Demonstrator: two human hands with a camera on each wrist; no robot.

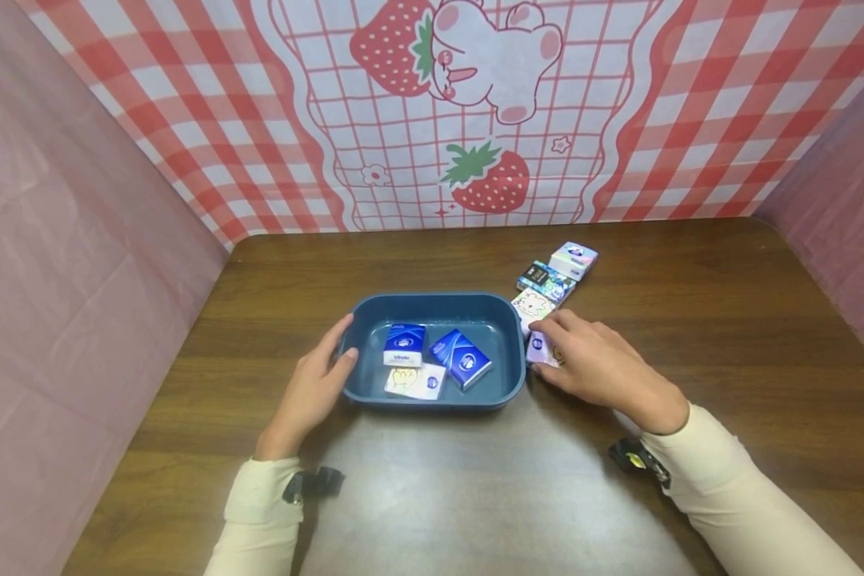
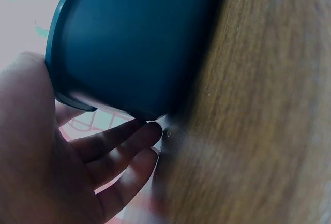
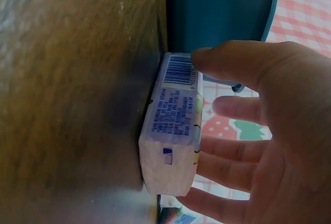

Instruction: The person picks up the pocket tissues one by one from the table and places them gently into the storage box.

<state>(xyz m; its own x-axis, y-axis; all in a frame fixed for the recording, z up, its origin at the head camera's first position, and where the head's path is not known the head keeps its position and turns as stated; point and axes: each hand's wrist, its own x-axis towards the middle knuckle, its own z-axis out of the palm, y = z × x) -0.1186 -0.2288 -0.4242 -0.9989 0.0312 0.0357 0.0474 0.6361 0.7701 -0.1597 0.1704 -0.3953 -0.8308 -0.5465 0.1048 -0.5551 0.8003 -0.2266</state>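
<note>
A blue plastic bin [image 1: 432,402] stands on the table, holding a dark-blue tissue pack [image 1: 405,346], a second dark-blue tissue pack [image 1: 462,358] and a white cartoon-printed tissue pack [image 1: 416,382]. At its left end my left hand [image 1: 315,388] grips the rim, thumb over the edge and other fingers against the outer wall [image 2: 129,43]. Just right of the bin, my right hand [image 1: 594,360] holds a lilac tissue pack [image 3: 176,110] between thumb and fingers. That pack appears to rest on the table, barcode side toward the wrist camera.
Beyond my right hand, a row of packs runs backward: a white cartoon-printed pack [image 1: 533,306], a dark floral pack [image 1: 547,282] and a pale pack [image 1: 574,259]. A checked strawberry cloth [image 1: 490,176] hangs behind the wooden table [image 1: 259,288].
</note>
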